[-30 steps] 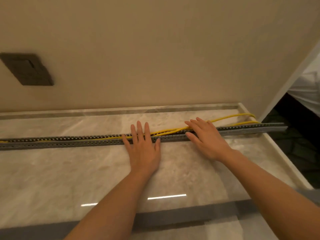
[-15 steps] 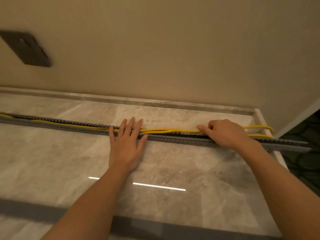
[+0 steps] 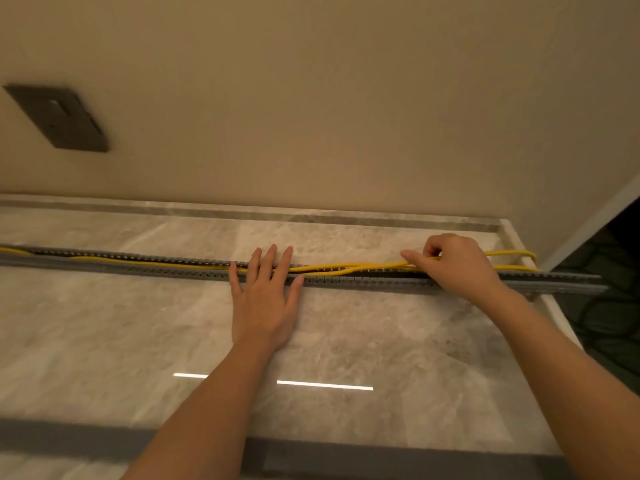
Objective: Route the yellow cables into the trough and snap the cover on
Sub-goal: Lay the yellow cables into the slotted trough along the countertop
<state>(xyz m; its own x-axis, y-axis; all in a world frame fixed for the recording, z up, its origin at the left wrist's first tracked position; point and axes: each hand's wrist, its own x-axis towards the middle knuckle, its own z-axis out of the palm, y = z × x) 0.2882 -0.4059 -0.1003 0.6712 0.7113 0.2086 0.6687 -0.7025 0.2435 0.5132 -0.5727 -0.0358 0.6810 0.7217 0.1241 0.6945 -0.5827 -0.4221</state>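
1. trough (image 3: 145,268): one, long grey slotted channel lying across the counter (image 3: 104,341).
2. yellow cables (image 3: 346,266): at least two strands where they cross between the hands; exact count cannot be told.
3. hands: two, left hand (image 3: 265,299) and right hand (image 3: 457,265).
4. dark wall plate (image 3: 59,117): one.
5. counter: one, marbled.
6. bright strip reflections (image 3: 325,385) on the counter: two.

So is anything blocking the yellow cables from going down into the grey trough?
Nothing visible does. The long grey slotted trough lies open, no cover on it. The thin yellow cables lie along its top, the right hand pinching them, the left hand flat beside.
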